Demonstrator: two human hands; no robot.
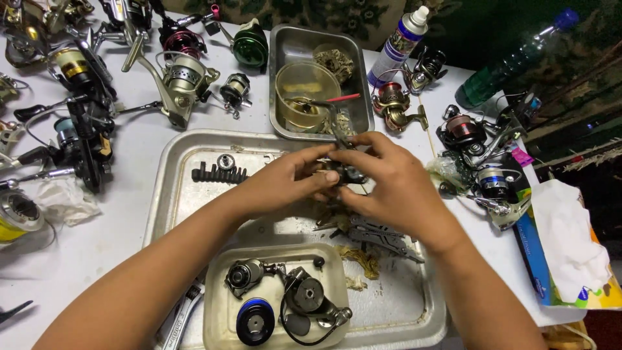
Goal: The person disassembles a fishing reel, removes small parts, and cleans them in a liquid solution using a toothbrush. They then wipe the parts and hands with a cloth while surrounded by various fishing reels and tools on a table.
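Currently, my left hand (285, 178) and right hand (385, 178) pinch a small dark metal reel part (346, 172) above the large steel tray (170, 188), fingers closed on it; other stripped reel components (288, 301) lie nearer me, so reassembly appears unfinished.

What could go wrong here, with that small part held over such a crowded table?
The small dark reel part, pinched between the left hand and right hand, might slip and fall into the large metal tray among the loose pieces. A forearm could also nudge the plastic tub of reel parts at the tray's near edge. The open pliers lie just under the hands and might catch the fingers.
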